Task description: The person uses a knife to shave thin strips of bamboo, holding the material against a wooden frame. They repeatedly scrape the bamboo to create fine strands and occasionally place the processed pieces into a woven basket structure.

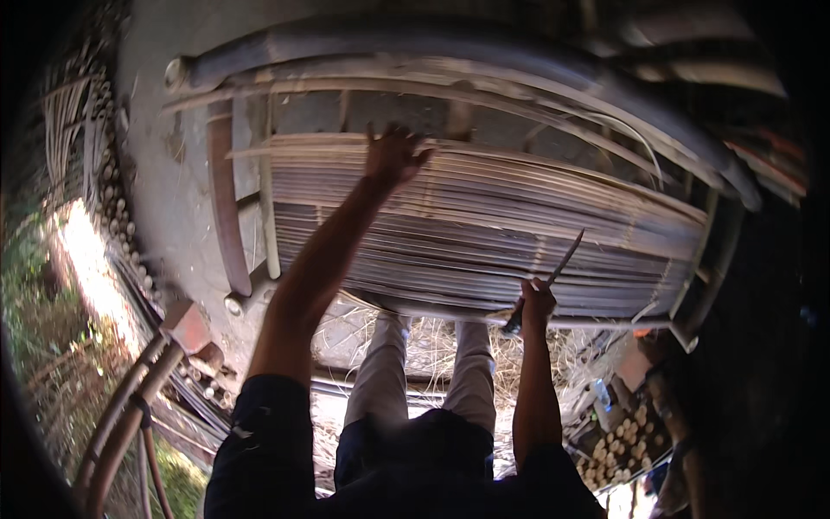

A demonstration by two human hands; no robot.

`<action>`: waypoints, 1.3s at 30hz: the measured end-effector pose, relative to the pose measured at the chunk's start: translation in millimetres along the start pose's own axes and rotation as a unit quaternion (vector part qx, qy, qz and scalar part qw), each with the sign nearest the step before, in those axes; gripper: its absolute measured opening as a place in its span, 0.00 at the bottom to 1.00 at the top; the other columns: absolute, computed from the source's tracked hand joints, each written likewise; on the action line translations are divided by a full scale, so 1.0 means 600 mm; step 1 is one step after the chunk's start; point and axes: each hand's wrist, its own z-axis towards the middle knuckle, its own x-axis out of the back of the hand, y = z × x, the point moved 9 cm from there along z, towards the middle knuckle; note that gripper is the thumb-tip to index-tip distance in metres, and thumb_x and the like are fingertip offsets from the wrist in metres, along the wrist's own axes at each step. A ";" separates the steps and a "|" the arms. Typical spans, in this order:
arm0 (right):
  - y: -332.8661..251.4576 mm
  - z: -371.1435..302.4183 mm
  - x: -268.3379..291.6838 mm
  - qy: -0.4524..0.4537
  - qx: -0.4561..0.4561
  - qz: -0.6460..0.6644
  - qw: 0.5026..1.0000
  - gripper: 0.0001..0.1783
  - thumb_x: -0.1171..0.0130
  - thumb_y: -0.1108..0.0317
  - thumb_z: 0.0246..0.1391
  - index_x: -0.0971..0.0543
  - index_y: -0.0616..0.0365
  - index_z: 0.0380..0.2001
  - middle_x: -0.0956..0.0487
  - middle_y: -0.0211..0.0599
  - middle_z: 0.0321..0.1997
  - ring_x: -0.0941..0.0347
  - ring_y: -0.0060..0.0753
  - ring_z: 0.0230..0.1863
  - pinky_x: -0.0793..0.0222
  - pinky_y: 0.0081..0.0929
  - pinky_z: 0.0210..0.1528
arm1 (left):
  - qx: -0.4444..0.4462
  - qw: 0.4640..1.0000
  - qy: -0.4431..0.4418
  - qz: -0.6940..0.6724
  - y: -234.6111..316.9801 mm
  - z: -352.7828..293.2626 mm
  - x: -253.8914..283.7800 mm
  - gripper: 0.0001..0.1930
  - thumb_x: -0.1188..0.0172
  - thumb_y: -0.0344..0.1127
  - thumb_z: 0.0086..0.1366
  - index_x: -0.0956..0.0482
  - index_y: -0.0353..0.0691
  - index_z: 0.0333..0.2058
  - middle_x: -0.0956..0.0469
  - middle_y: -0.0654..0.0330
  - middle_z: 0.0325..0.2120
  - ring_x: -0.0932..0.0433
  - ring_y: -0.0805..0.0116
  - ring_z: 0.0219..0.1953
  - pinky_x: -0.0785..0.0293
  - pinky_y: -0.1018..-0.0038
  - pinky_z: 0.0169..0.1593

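My right hand [538, 301] is closed round a knife [567, 256], its blade pointing up and away and its dark handle end showing below the fist. It is over the near right part of a bamboo bench seat [484, 229] made of long thin slats. My left arm reaches across the seat, and my left hand [395, 157] is at its far edge with the fingers apart. I cannot tell whether that hand rests on the slats or hovers just above them. Past it, a long pale bamboo strip [363, 85] runs along the bench's back.
A thick dark bamboo pole [415, 39] forms the bench's top rail. An upright [223, 199] stands at its left end. Bamboo poles [112, 195] are stacked far left. Cut bamboo ends [627, 445] lie at lower right, and shavings [432, 363] litter the ground around my legs.
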 end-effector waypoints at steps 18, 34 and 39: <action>-0.410 0.053 -0.517 -0.059 0.430 -0.603 0.669 0.33 0.41 0.53 0.58 0.34 0.51 0.64 0.18 0.58 0.34 0.21 0.62 0.39 0.25 0.52 0.42 | 0.278 0.942 0.175 -0.067 -0.483 -0.129 -0.124 0.36 0.60 0.68 0.68 0.38 0.49 0.65 0.46 0.53 0.68 0.57 0.49 0.74 0.63 0.32 0.68; -0.482 -0.045 -0.443 -0.117 0.398 -0.703 0.577 0.19 0.37 0.56 0.55 0.25 0.55 0.44 0.18 0.54 0.32 0.21 0.61 0.39 0.27 0.52 0.42 | 0.191 0.949 0.216 -0.128 -0.424 -0.091 -0.135 0.24 0.52 0.57 0.70 0.32 0.43 0.50 0.38 0.53 0.56 0.50 0.45 0.69 0.60 0.27 0.65; -0.477 -0.050 -0.442 -0.118 0.387 -0.708 0.578 0.19 0.36 0.56 0.54 0.25 0.56 0.43 0.18 0.55 0.32 0.21 0.61 0.39 0.27 0.52 0.42 | 0.213 0.946 0.214 -0.116 -0.421 -0.100 -0.133 0.24 0.52 0.58 0.70 0.32 0.43 0.50 0.39 0.54 0.57 0.52 0.47 0.70 0.61 0.26 0.65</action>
